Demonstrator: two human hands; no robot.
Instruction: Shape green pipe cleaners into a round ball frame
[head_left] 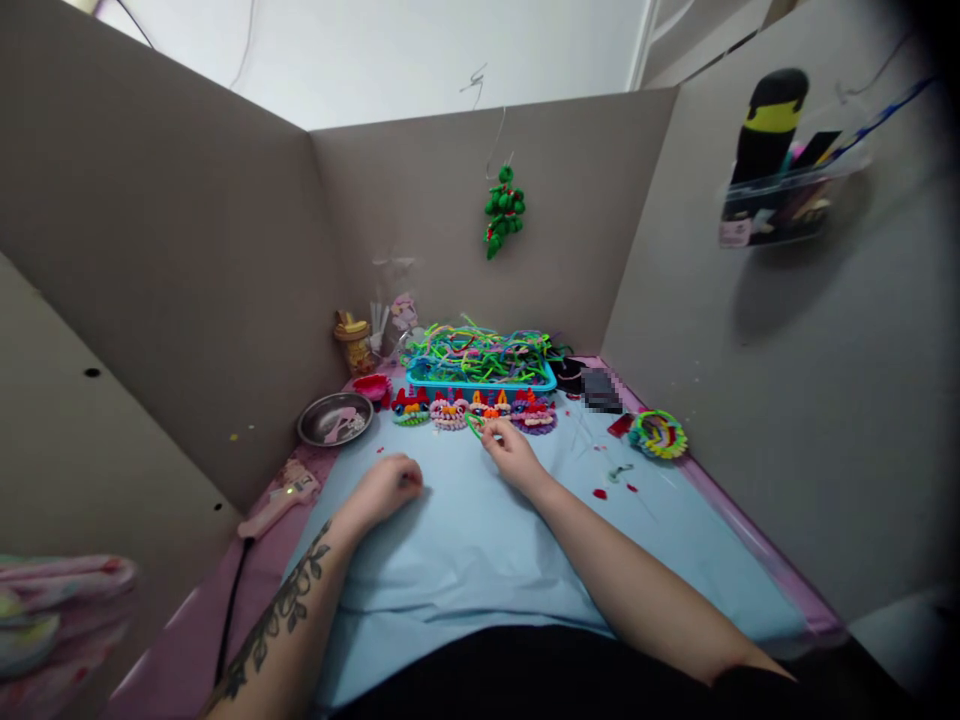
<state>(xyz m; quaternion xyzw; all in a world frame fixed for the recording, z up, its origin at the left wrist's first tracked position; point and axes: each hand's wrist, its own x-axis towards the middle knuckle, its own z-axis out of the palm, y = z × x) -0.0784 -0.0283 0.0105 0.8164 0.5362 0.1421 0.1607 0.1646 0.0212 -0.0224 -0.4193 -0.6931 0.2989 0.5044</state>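
My right hand (512,452) is raised over the blue cloth (465,540), pinching a green pipe cleaner (472,424) bent into a narrow loop. Behind that loop stands a row of several colourful fuzzy animal heads, among them a white-and-orange one (491,406), a pink one (450,408) and a purple one (534,412). To the left, my left hand (390,487) is near the cloth with its fingers curled inward. Whatever may be inside those fingers is hidden.
A blue tray (480,385) heaped with pipe cleaners stands at the back. On the left are a metal bowl (335,440) and a pink glue gun (281,505). A fuzzy ring-shaped bundle (658,434) lies at right. Grey panels surround the table; a green ornament (504,212) hangs behind.
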